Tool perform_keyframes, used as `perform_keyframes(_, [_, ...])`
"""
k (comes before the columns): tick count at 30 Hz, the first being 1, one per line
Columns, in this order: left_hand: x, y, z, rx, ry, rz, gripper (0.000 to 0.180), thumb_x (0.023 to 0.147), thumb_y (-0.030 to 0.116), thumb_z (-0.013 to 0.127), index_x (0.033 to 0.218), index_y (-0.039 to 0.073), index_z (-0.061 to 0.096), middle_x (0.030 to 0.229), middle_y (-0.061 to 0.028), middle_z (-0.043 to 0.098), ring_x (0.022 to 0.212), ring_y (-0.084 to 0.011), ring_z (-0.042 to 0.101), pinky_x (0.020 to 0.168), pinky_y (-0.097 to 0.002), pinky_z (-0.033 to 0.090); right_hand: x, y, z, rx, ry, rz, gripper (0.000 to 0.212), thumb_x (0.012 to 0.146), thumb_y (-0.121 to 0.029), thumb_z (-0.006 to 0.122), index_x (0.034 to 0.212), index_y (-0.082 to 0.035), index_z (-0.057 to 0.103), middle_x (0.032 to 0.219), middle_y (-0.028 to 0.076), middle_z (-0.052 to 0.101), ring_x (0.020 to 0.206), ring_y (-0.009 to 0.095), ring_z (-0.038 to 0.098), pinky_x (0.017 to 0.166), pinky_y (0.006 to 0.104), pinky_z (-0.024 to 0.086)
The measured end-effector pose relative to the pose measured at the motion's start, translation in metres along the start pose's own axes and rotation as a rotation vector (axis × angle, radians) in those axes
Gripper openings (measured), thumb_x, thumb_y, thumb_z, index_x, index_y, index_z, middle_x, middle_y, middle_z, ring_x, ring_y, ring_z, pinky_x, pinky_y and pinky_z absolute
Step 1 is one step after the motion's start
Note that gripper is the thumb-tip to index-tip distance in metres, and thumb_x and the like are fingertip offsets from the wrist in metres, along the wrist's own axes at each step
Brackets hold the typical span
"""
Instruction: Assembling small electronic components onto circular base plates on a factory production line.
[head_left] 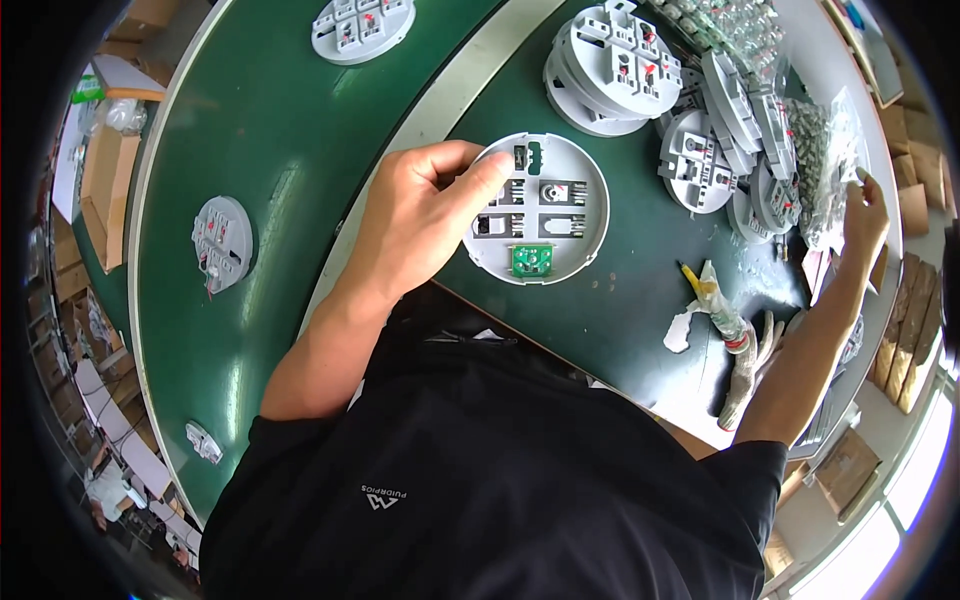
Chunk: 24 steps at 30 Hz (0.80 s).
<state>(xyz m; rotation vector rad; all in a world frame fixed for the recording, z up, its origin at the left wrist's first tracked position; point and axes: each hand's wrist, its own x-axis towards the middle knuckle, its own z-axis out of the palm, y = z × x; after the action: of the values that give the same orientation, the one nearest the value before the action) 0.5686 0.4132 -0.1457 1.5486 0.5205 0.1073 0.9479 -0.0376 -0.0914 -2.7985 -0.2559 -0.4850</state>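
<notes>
My left hand grips a round grey plastic housing by its left rim, thumb on the inner face and fingers behind it. The open face of the housing is turned up toward me. Inside it are metal contacts, dark slots and a small green circuit board near the lower rim. Far to the right, my right hand is raised beside a clear plastic bag of small parts. Its fingers are drawn together; whatever they hold is too small to make out.
Stacked grey housings stand beyond my left hand, with a loose pile to their right. Clear bagged parts lie at the back. A work glove and a yellow-tipped tool lie nearer me. The green belt at left carries several housings.
</notes>
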Motion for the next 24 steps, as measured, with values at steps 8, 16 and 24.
perform_keyframes(8, [-0.002,0.000,0.002,-0.033,0.017,-0.023,0.033,0.107,0.026,0.077,0.102,-0.006,0.080,0.078,0.0011,0.071,0.072,-0.0028,0.058,0.063,-0.0245,0.047,-0.141,-0.080,-0.028,1.401,-0.137,0.316,0.030,0.105,0.000,0.065,0.135,0.001,0.069,0.117,0.013,0.073,0.090,0.014,0.068,0.081,0.0233,0.060])
perform_keyframes(16, [0.001,-0.006,0.001,-0.028,-0.017,-0.009,0.031,0.107,0.025,0.077,0.104,-0.005,0.081,0.081,0.0010,0.073,0.074,-0.0030,0.060,0.065,-0.0243,0.048,-0.270,-0.201,-0.002,1.383,-0.565,0.340,0.025,0.109,0.001,0.063,0.132,-0.003,0.069,0.122,0.015,0.077,0.099,0.019,0.077,0.085,0.0272,0.061])
perform_keyframes(24, [0.001,-0.001,-0.003,-0.070,-0.011,0.033,0.029,0.107,0.025,0.077,0.102,-0.004,0.081,0.078,0.0017,0.071,0.074,-0.0020,0.057,0.064,-0.0252,0.047,-0.283,-0.216,0.035,0.957,-0.438,0.138,0.022,0.106,0.001,0.069,0.128,0.000,0.068,0.112,0.011,0.079,0.091,0.014,0.074,0.083,0.0278,0.059])
